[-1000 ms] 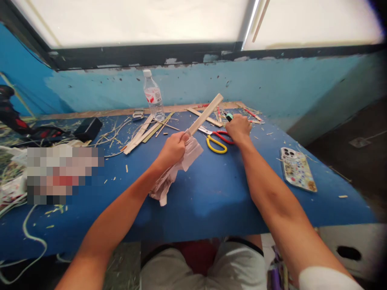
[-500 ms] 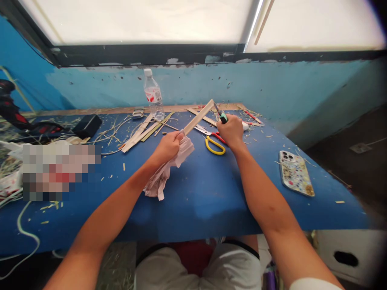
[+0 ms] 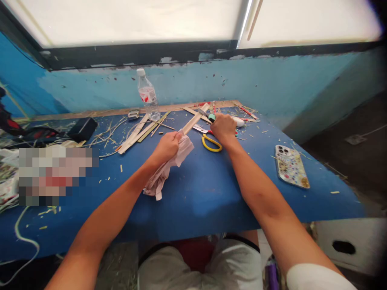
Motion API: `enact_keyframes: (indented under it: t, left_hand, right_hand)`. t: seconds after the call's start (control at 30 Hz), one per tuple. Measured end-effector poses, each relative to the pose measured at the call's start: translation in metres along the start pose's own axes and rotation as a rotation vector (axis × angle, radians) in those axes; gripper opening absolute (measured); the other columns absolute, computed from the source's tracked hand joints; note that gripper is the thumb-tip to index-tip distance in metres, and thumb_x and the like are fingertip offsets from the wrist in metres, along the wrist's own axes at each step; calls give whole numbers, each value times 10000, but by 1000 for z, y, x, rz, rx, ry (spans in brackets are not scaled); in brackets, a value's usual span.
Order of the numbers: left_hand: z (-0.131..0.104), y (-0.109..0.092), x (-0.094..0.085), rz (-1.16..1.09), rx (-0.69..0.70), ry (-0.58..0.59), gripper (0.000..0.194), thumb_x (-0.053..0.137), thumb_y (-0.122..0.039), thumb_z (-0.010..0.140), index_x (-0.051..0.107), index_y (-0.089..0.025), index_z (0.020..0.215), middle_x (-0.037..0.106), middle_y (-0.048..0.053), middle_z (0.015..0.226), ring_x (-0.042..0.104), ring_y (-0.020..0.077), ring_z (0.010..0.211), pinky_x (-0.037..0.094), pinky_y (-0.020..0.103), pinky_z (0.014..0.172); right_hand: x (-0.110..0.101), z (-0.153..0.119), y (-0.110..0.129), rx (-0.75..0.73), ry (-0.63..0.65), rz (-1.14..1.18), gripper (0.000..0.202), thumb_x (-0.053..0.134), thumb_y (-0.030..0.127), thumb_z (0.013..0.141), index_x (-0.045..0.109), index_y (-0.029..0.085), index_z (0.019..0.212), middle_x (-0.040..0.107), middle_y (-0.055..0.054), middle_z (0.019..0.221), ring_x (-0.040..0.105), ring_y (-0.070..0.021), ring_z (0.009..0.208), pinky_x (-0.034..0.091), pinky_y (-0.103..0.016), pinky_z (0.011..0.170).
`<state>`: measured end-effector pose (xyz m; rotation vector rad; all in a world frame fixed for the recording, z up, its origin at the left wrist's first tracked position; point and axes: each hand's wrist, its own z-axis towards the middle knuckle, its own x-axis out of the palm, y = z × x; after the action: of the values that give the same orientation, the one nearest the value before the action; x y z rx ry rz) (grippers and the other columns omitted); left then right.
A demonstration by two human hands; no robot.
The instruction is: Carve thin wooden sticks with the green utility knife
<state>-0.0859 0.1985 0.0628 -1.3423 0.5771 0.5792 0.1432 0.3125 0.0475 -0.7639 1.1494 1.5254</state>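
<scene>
My left hand [image 3: 166,148] is closed round the near end of a pale bamboo strip [image 3: 191,122], with a crumpled pinkish paper [image 3: 183,152] wrapped there and hanging below. The strip points up and to the right. My right hand [image 3: 223,128] grips a knife [image 3: 212,117] with a green and black handle. Its blade lies across the strip near the far end. Scissors [image 3: 212,143] with yellow and red handles rest on the blue table just below my right hand.
On the blue table [image 3: 199,201] a water bottle [image 3: 148,96] stands at the back, beside loose bamboo strips [image 3: 135,134]. A phone [image 3: 292,166] lies to the right. A black box [image 3: 82,128], white cables and shavings are at the left.
The knife blade has moved from the strip's far tip a little down along the strip, as my right hand shifted left. The whole view has also moved slightly.
</scene>
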Motion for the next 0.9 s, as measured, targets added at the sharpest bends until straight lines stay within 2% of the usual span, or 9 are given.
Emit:
enact_keyframes:
  t: [0.1, 0.17, 0.23, 0.33, 0.47, 0.63, 0.8, 0.9]
  left_hand:
    - [0, -4, -2, -59, -25, 34, 355, 406, -374, 985, 448, -200, 678, 482, -3, 667, 415, 143, 636, 286, 297, 623]
    - [0, -5, -6, -69, 5, 14, 337, 409, -358, 981, 457, -200, 687, 497, 1, 680, 424, 146, 647, 292, 298, 626]
    - [0, -4, -8, -31, 23, -34, 327, 416, -341, 977, 460, -198, 686, 515, 7, 690, 430, 148, 654, 285, 302, 631]
    - [1, 0, -9, -3, 7, -50, 319, 426, -336, 976, 467, -197, 692, 535, 10, 699, 440, 149, 655, 278, 306, 636]
    - [0, 2, -7, -31, 22, -46, 318, 428, -349, 982, 464, -198, 705, 545, 7, 714, 447, 147, 664, 286, 305, 646]
    - [-3, -2, -6, -40, 30, -51, 317, 436, -346, 982, 470, -197, 705, 549, 2, 705, 452, 147, 662, 296, 302, 647]
    - [-2, -2, -6, -61, -3, -40, 346, 431, -371, 984, 464, -198, 686, 540, 2, 683, 443, 146, 645, 296, 302, 637]
    - [-2, 0, -7, -60, -7, -14, 339, 432, -366, 974, 468, -199, 682, 541, 5, 687, 436, 147, 642, 293, 302, 634]
  right_hand:
    - [-1, 10, -17, 170, 18, -8, 336, 478, 202, 944, 746, 134, 1134, 737, -225, 1085, 708, -348, 1016, 509, -429, 860]
    - [-3, 13, -28, 250, 4, -6, 306, 517, 228, 939, 747, 134, 1117, 737, -226, 1086, 710, -344, 1015, 507, -420, 865]
    - [-4, 11, -32, 238, -51, 34, 302, 518, 289, 962, 740, 162, 1121, 741, -206, 1075, 706, -337, 1012, 501, -417, 865]
    - [-5, 4, -22, 159, -104, 114, 301, 509, 347, 966, 741, 196, 1083, 752, -173, 1034, 698, -318, 971, 490, -389, 823]
    - [-7, -4, -5, 51, -124, 141, 274, 520, 332, 919, 751, 204, 991, 759, -149, 943, 677, -292, 890, 455, -352, 756]
    - [-8, -9, -3, -24, -101, 85, 255, 543, 319, 893, 758, 197, 959, 757, -152, 909, 673, -287, 856, 439, -343, 726]
    - [-3, 2, -12, -13, -122, -15, 322, 476, 307, 959, 759, 182, 1046, 748, -174, 945, 692, -305, 900, 461, -375, 781]
    - [-1, 13, -30, 113, -139, -40, 331, 468, 277, 961, 757, 162, 1076, 741, -195, 992, 693, -322, 938, 471, -402, 811]
